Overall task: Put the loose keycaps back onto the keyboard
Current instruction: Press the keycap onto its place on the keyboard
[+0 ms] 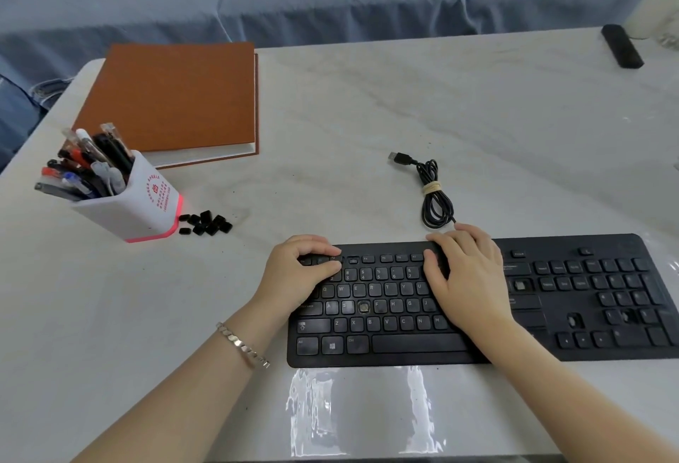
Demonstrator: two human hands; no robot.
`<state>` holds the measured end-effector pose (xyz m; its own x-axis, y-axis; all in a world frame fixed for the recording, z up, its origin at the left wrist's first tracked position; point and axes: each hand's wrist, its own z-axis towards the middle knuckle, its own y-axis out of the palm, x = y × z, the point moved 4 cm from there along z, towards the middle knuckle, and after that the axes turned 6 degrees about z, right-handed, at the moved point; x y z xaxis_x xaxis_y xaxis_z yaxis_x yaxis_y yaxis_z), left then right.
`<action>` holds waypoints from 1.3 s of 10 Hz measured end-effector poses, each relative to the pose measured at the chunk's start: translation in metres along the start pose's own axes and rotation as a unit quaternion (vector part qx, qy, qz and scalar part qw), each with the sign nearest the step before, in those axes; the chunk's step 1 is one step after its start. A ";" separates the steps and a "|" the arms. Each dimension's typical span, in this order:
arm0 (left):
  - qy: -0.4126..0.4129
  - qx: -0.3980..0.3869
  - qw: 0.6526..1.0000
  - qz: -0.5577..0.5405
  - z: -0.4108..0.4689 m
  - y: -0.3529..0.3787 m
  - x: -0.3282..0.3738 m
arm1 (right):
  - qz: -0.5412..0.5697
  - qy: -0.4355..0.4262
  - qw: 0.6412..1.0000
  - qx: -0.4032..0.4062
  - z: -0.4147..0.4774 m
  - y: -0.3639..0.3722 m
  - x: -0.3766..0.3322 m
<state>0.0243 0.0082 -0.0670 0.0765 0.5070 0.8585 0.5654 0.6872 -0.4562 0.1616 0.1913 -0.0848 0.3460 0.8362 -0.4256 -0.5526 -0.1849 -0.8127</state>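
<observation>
Keycaps [206, 223] lie heaped well left of the keyboard [415, 343], which shows several bare sockets, so most of the job seems undone. Its top-left keys sit under the curled left hand [301, 268], and whether that hand pinches a cap is unclear. The right hand [466, 279] rests spread on its middle.

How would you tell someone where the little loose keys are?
Find the big orange notebook at the far left of the table. In front of it stands a white pen cup with a pink base. The loose keycaps lie heaped beside that base: tiny black blocks, not set in rows like those on the keyboard.
</observation>
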 end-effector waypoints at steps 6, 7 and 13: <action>-0.038 0.015 0.999 -0.028 -0.001 0.000 -0.002 | 0.003 0.004 1.000 0.002 0.001 0.001 0.001; -0.039 0.011 0.999 -0.023 0.000 0.000 -0.002 | 0.003 0.004 1.000 0.002 0.000 0.001 0.001; -0.036 -0.040 0.998 0.046 0.005 0.000 0.006 | 0.003 0.009 1.000 -0.005 0.000 0.001 0.001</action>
<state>0.0210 0.0139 -0.0626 0.0729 0.6036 0.7939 0.6220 0.5947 -0.5093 0.1615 0.1919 -0.0867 0.3563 0.8257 -0.4374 -0.5468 -0.1954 -0.8142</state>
